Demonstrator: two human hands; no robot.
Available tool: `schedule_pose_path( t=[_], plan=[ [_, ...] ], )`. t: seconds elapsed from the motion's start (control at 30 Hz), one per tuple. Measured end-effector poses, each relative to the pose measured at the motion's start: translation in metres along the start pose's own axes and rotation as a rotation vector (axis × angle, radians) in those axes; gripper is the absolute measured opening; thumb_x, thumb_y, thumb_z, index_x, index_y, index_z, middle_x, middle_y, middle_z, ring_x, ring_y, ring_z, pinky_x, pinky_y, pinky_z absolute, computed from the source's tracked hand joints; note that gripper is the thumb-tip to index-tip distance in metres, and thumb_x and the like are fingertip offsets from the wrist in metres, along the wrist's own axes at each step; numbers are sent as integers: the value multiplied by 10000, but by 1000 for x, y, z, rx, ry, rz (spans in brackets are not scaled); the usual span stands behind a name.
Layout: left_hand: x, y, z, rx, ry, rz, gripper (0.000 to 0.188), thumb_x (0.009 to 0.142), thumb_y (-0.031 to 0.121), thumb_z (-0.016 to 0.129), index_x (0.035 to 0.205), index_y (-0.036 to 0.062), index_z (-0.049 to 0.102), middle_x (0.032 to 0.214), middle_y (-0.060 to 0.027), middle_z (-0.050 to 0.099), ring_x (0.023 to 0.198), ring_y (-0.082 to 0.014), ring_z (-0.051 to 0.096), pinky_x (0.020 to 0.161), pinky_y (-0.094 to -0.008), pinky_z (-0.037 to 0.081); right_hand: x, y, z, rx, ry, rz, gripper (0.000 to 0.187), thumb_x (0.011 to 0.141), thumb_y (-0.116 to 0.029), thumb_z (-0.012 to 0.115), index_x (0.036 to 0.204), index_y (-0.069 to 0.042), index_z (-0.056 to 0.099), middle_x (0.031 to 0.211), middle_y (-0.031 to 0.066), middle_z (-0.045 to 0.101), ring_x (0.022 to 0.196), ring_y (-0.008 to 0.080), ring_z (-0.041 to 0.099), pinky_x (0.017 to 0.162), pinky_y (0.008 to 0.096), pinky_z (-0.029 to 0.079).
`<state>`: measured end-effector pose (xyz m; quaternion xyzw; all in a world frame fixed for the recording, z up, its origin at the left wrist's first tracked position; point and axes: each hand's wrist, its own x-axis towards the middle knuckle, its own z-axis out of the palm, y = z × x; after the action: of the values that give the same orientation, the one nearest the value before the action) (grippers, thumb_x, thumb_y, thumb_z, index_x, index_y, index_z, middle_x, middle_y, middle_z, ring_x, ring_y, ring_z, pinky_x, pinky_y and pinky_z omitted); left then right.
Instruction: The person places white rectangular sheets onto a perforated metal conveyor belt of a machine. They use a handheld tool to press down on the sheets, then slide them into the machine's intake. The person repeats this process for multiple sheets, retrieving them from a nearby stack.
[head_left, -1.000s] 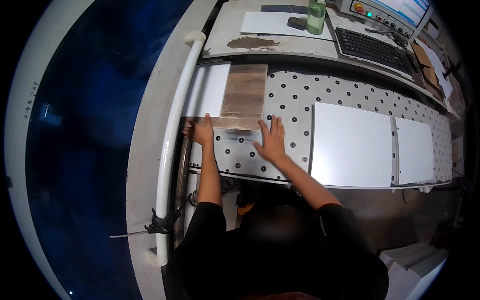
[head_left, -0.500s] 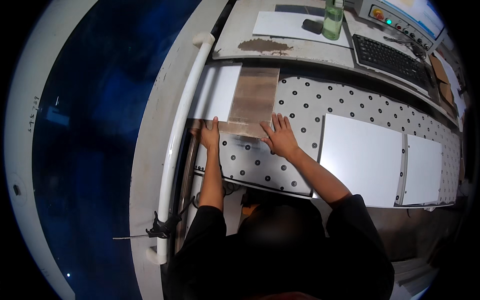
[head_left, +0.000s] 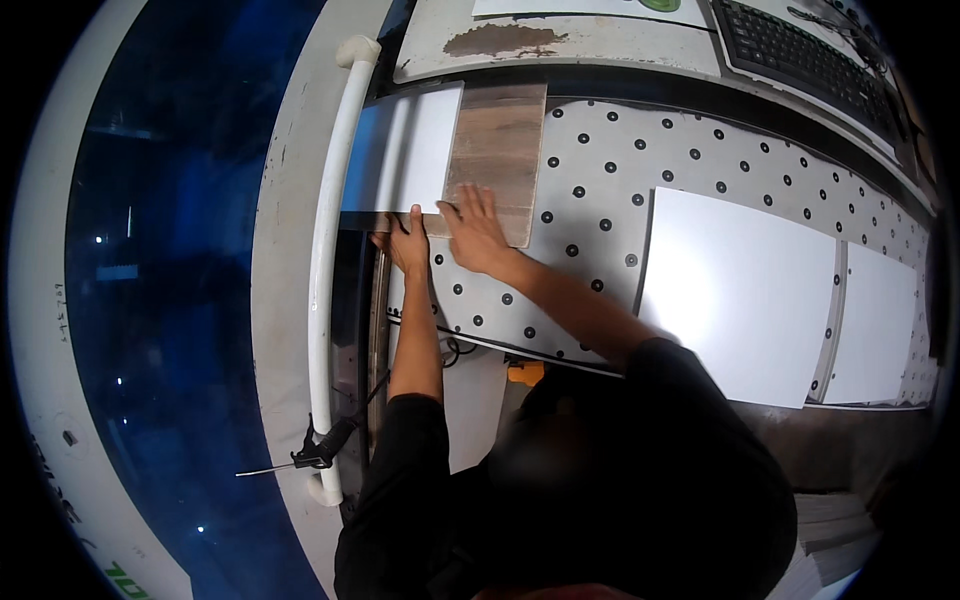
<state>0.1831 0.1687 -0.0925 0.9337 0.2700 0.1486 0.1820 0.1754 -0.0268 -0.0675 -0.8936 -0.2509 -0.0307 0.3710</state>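
Note:
A white panel [head_left: 410, 150] lies on a larger wood-grain board [head_left: 498, 150], whose brown surface shows along the right and near sides. Against the near edge of the pair is my left hand [head_left: 406, 247], its thumb up at the panel's edge and its fingers spread; some fingertips are hard to make out. My right hand [head_left: 476, 236] rests palm down on the board, fingers stretched out, just right of the panel's near corner. Neither hand is closed around anything.
The board lies on a grey table dotted with black rollers [head_left: 605, 225]. Two more white panels, a large one [head_left: 740, 290] and a smaller one [head_left: 875, 325], lie to the right. A white rail [head_left: 335, 200] runs along the left. Beyond sits a black keyboard [head_left: 800, 65].
My right hand has moved left along the board, closer to the white panel and my left hand. The whole view has shifted, so the bottle's upper part and control panel are out of sight.

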Motion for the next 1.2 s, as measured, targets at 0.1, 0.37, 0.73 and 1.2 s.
schedule_pose_path(
  t=[0.1,0.37,0.73,1.2],
  plan=[
    [0,5,-3,-27,-2,24,930,935,695,527,1518,-23,429,1602,-327,283,1504,-489,165,1236,-505,163,17,-8,9,-47,-30,-56,675,855,-201,620,1486,-52,431,1546,377,307,1502,477,228,1232,610,88],
    [-4,2,0,17,46,13,1003,906,757,512,1509,-40,432,1484,-343,462,1471,-502,272,1215,-507,211,15,-2,18,-45,18,-100,616,881,-223,614,1451,-41,469,1549,376,321,1500,478,238,1232,602,101],
    [-3,5,-1,13,48,-28,952,885,743,553,1521,40,460,1535,-390,350,1503,-529,165,1234,-536,157,18,-1,20,-112,36,-112,631,878,-306,654,1453,-100,490,1553,342,332,1493,458,262,1232,606,130],
    [-8,13,-5,3,-8,-73,968,893,749,536,1533,29,435,1563,-334,357,1504,-536,147,1234,-555,132,14,-5,14,-80,21,-110,599,864,-291,659,1403,-75,517,1548,348,345,1490,467,268,1233,586,141]
  ],
)
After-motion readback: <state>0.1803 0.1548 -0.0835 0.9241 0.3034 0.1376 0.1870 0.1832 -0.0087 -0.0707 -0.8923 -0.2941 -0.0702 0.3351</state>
